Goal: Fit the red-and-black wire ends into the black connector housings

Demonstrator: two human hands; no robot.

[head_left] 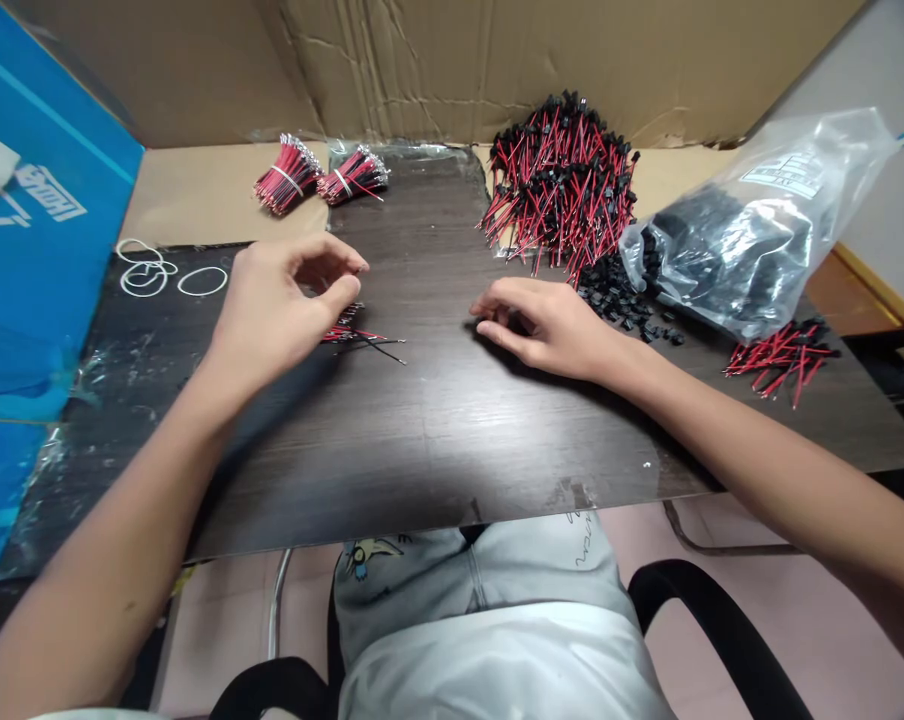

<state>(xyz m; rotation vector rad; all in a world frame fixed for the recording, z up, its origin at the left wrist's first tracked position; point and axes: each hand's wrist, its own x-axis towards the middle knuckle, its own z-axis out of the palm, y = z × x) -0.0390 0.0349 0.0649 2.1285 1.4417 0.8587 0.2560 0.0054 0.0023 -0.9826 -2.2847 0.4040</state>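
My left hand (291, 300) hovers over a small pile of red and black wires (354, 335), partly covering it. Its fingers are loosely bent, with a gap between thumb and forefinger tips and nothing visible in them. Low over the middle of the table (422, 420) is my right hand (538, 325), its fingers curled and the thumb tip slightly apart from the forefinger. No object shows there; the inner fingers are hidden. Just beyond that hand lie loose small black connector housings (621, 295), nearest to its knuckles and wrist.
At the back stand two banded wire bundles (287, 178) and a large heap of red-black wires with black connectors (564, 180). A clear plastic bag (752, 230) of black parts lies right, beside a smaller wire pile (782, 358). White rubber bands (146, 272) lie left. Cardboard (422, 70) walls the back.
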